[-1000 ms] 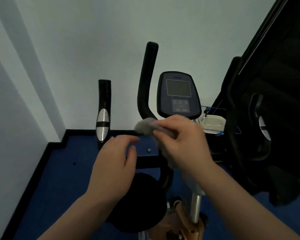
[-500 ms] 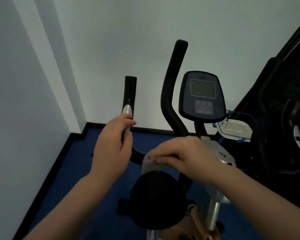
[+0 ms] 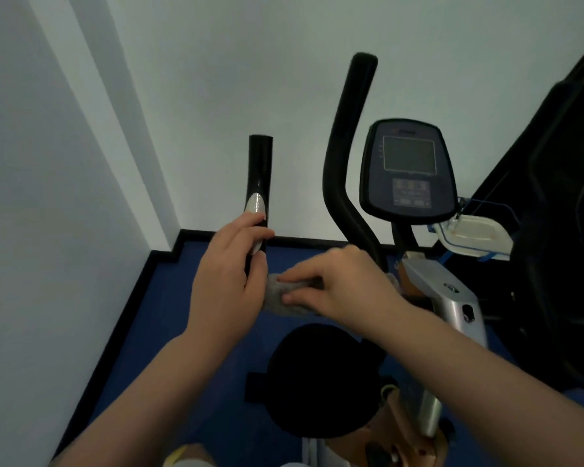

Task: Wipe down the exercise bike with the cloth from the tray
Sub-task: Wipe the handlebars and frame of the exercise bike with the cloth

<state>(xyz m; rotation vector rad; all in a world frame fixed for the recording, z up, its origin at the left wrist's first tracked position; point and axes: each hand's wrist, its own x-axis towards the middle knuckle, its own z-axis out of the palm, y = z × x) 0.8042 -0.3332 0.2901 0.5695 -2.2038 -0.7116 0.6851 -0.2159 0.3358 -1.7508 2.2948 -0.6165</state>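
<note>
The exercise bike stands before me with a black left handlebar [image 3: 260,170], a taller curved black bar [image 3: 348,156] and a dark console [image 3: 407,170]. Its black seat [image 3: 321,379] is below my hands. My left hand [image 3: 228,281] is wrapped around the lower part of the left handlebar, by its silver sensor patch. My right hand [image 3: 338,284] presses a grey cloth [image 3: 284,298] against the handlebar's crossbar, just right of my left hand. The white tray [image 3: 476,237] sits at the right behind the console.
A silver post [image 3: 452,298] carries the console. A large black machine [image 3: 567,230] fills the right side. White walls meet in a corner at the left, above blue floor [image 3: 169,318] with a black skirting.
My left hand has closed firmly around the left handlebar. My right hand has carried the cloth left along the crossbar, up against my left hand. The view has shifted slightly.
</note>
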